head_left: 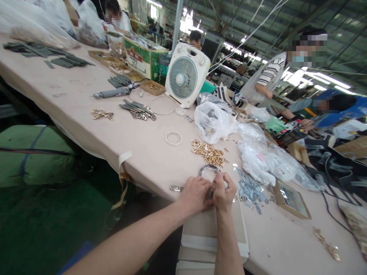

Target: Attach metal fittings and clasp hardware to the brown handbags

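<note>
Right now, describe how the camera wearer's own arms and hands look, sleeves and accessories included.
The left hand and right hand are ungloved. Both forearms are bare, with no sleeve, watch or bracelet visible. Finger rings can't be made out.

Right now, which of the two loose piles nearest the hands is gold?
The gold pile lies in front of the white plastic bag; the bluish-grey pile lies right of the right hand.

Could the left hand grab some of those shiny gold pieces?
Probably yes: bare tabletop leads from the left hand to the gold pieces beside the dark ring, though that hand seems busy.
</note>
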Available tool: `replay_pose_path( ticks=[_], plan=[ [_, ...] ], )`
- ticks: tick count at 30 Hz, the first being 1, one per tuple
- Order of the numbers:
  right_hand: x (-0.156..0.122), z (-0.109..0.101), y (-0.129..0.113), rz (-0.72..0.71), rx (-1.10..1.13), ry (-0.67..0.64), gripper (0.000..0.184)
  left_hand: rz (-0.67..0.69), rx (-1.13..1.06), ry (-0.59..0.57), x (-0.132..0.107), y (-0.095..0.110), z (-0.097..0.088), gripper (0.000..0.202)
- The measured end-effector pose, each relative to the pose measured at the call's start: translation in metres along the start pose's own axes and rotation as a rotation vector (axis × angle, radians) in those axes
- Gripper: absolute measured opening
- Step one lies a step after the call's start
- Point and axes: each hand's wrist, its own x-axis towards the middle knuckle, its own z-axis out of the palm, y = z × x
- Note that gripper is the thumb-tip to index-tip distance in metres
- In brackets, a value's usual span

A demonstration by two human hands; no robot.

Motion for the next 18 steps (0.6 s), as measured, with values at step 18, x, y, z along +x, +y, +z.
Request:
replay_pose_path(
  ticks=[18],
  plan=[
    [-0.002, -0.012, -0.021, -0.195, 0.41, 0.038, 0.039, 0.001, 0.029, 0.016, 0.0, 0.002, 0.001, 0.044]
  ],
)
